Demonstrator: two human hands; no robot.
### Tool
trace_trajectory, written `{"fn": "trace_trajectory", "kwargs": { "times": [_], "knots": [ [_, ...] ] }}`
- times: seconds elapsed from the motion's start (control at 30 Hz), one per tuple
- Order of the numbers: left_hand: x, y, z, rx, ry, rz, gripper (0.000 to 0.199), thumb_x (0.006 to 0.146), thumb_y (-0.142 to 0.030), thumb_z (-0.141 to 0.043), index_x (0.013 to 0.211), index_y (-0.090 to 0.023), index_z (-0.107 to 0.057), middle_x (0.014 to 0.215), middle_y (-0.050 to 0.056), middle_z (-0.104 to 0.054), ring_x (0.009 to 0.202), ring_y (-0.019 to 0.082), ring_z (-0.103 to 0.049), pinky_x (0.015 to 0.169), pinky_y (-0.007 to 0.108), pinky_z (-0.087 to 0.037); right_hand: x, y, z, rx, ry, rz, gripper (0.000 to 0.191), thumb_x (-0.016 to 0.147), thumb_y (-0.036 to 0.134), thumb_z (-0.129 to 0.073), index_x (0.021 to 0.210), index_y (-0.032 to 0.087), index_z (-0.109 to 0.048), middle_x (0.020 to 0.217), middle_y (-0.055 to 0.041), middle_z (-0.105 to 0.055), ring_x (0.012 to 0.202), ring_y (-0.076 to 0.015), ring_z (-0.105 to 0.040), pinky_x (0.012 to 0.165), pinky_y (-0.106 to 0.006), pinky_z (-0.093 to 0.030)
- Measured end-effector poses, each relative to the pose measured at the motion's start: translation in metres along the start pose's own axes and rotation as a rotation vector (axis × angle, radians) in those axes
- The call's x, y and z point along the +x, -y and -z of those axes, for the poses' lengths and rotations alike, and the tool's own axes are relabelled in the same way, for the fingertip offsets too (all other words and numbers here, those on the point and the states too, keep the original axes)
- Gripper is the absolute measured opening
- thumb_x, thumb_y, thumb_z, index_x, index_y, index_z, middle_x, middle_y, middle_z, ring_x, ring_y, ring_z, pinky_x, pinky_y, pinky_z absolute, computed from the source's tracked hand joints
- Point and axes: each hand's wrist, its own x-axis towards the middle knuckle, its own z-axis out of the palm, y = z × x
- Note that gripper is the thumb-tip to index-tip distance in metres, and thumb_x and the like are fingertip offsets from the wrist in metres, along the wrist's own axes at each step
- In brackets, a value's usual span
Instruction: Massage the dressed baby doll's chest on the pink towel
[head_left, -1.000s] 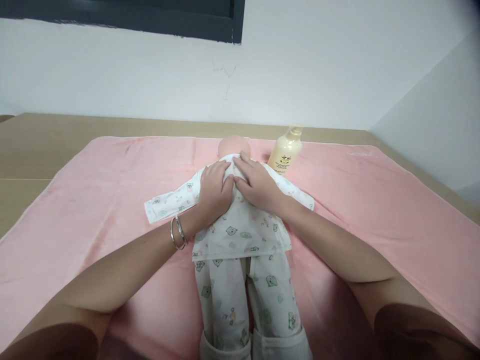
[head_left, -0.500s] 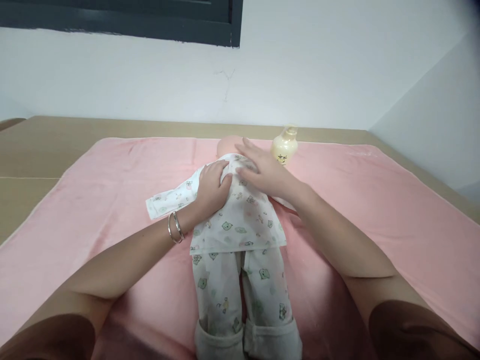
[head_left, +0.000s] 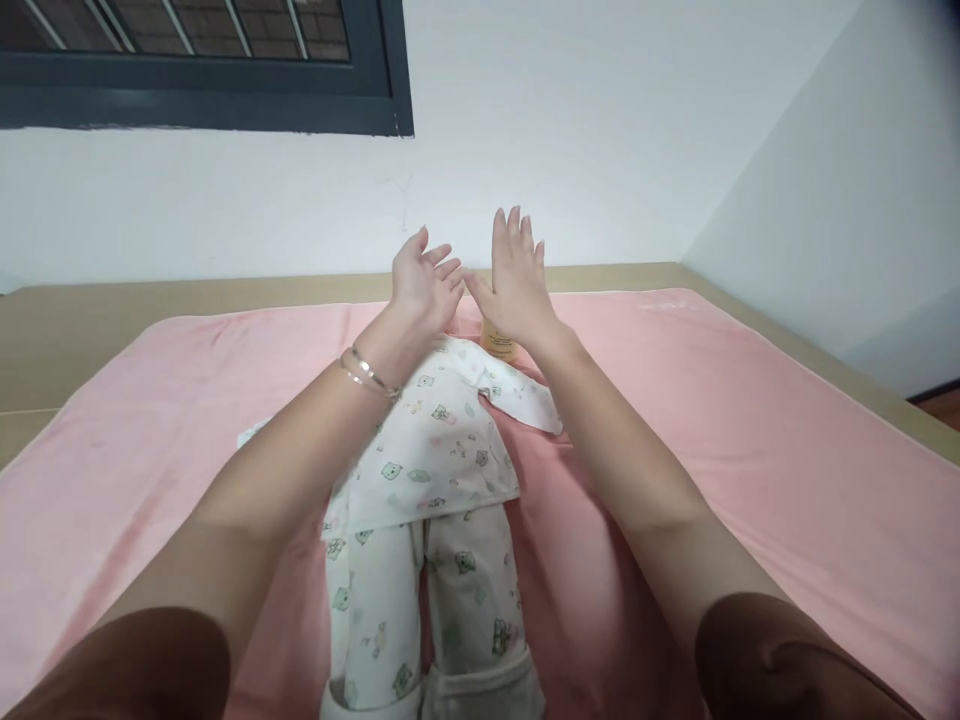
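A baby doll in a white printed top point(head_left: 442, 440) and matching trousers point(head_left: 472, 590) lies on a pink blanket point(head_left: 645, 400), with its feet end toward me. My hands hide its head. Raised above the doll's upper end, my left hand point(head_left: 426, 280) is open with the palm turned up and inward, holding nothing. Silver bangles point(head_left: 367, 375) circle that wrist. My right hand point(head_left: 517, 280) is lifted beside it, open, fingers stretched upward and nothing in it. Behind the right hand, a pale yellow bottle point(head_left: 499, 343) is mostly hidden.
The blanket covers most of a wooden table point(head_left: 90, 320), whose back edge meets a white wall point(head_left: 570, 130). A dark-framed window point(head_left: 225, 100) sits at the upper left. A side wall point(head_left: 862, 200) borders the table on the right.
Both hands have left the doll's upper body and risen above it, fingers spread. The view has shifted, so the doll appears further left and the bottle sits behind my right hand.
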Motion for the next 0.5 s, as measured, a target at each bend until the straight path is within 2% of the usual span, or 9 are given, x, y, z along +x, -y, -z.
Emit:
{"fn": "trace_trajectory", "kwargs": {
  "times": [0.1,0.23,0.3,0.5],
  "knots": [
    [0.021,-0.007,-0.017,-0.181,-0.051,0.190,0.062,0.095,-0.053,-0.038,0.149,-0.023,-0.045,0.149,0.015,-0.050,0.141,0.031,-0.048,0.111,0.044,-0.045,-0.003,0.002,-0.007,-0.005,0.035,0.000,0.070,0.103,0.056,-0.026,0.159,0.016,-0.021,0.168,-0.0177,-0.019,0.156,-0.0378,-0.011,0.121,-0.070,-0.012],
    [0.023,-0.007,-0.028,-0.349,-0.103,0.396,0.061,0.096,-0.046,-0.037,0.150,-0.018,-0.040,0.139,0.019,-0.058,0.128,0.031,-0.060,0.104,0.045,-0.051,-0.004,0.004,-0.010,-0.010,0.042,0.026,0.061,0.103,0.043,-0.024,0.152,0.008,-0.037,0.155,-0.0204,-0.044,0.147,-0.0355,-0.035,0.124,-0.067,-0.008],
    [0.022,-0.005,-0.030,-0.408,-0.136,0.431,0.059,0.095,-0.043,-0.040,0.149,-0.018,-0.042,0.134,0.020,-0.061,0.122,0.030,-0.064,0.101,0.042,-0.052,-0.005,0.007,-0.012,-0.033,0.009,0.011,0.059,0.102,0.038,-0.025,0.150,0.005,-0.039,0.148,-0.0212,-0.050,0.141,-0.0354,-0.041,0.125,-0.066,-0.009],
    [0.022,-0.004,-0.024,-0.528,-0.185,0.461,0.060,0.093,-0.038,-0.042,0.149,-0.016,-0.042,0.133,0.021,-0.062,0.116,0.031,-0.067,0.095,0.044,-0.056,-0.008,0.011,-0.019,-0.121,-0.079,0.010,0.056,0.101,0.033,-0.025,0.147,0.005,-0.044,0.145,-0.0216,-0.052,0.139,-0.0368,-0.042,0.122,-0.068,-0.017]
  ]
}}
